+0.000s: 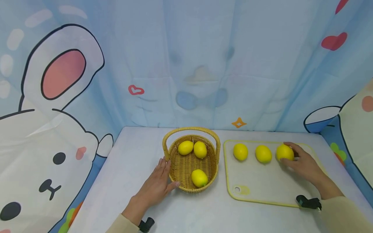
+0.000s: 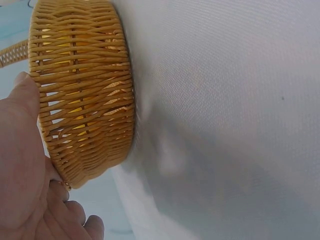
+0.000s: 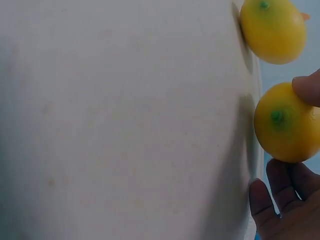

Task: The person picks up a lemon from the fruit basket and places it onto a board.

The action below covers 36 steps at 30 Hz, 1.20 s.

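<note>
A brown wicker basket (image 1: 183, 163) with an arched handle stands at the centre with three yellow lemons inside, one of them a lemon (image 1: 199, 178) near its front. Against the basket's left side rests my left hand (image 1: 155, 183), fingers extended and thumb at the rim; the left wrist view shows the thumb beside the woven wall (image 2: 87, 95). My right hand (image 1: 304, 165) pinches a lemon (image 1: 284, 152) between thumb and fingers at the right of a row on the cutting board (image 1: 262, 184). The right wrist view shows that lemon's (image 3: 277, 135) green stem end.
Two more lemons sit on the board, a left one (image 1: 240, 151) and a middle one (image 1: 263, 154). The yellow-rimmed board lies right of the basket on a white-covered table (image 1: 116, 168). A blue cartoon curtain (image 1: 198, 48) hangs behind.
</note>
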### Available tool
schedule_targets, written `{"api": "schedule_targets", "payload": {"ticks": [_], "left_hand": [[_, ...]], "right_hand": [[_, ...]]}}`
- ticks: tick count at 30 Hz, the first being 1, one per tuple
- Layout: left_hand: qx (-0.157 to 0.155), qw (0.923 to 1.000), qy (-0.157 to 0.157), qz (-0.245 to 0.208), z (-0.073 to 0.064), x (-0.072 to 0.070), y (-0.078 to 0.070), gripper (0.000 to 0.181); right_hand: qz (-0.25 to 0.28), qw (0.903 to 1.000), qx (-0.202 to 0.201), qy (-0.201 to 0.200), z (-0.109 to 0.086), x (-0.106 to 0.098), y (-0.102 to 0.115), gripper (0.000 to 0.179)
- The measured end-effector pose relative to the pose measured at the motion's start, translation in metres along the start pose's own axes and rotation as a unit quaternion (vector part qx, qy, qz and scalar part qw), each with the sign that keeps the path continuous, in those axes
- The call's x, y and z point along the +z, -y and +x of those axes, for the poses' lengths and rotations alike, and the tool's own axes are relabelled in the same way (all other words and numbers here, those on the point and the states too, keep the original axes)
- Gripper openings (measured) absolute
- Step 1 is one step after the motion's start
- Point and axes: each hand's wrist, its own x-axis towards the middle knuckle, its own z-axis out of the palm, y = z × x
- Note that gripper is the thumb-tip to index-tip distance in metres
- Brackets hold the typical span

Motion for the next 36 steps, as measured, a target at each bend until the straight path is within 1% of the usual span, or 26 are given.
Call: {"api": "schedule_targets", "payload": {"ticks": [6, 10, 14, 19, 31, 36], "left_hand": [[-0.003, 1.0, 0.002, -0.004, -0.0001, -0.0003, -0.0008, 0.094], [-0.005, 1.0, 0.002, -0.006, -0.0005, 0.0003, -0.0005, 0.094], [-0.004, 1.0, 0.0, -0.009, -0.0006, 0.0002, -0.0005, 0.094], [-0.002, 1.0, -0.002, -0.008, -0.0007, -0.0003, -0.0006, 0.094], [0.002, 1.0, -0.006, -0.004, -0.0007, -0.0011, -0.0006, 0.094], [0.004, 1.0, -0.005, -0.003, -0.0009, -0.0016, -0.0006, 0.093]], "right_hand": [[0.0, 0.9996, 0.007, 0.026, 0.0035, -0.0005, -0.0009, 0.084], [-0.011, 0.9992, -0.003, 0.04, 0.0057, -0.0024, -0.0006, 0.089], [-0.021, 0.9989, -0.019, 0.037, 0.0072, -0.0028, -0.0021, 0.091], [-0.018, 0.9989, -0.025, 0.036, 0.009, -0.0024, -0.0057, 0.09], [-0.027, 0.9994, -0.003, 0.02, 0.0077, -0.0017, -0.0082, 0.096], [-0.031, 0.9994, -0.002, 0.015, 0.0068, -0.0029, -0.0088, 0.097]]}}
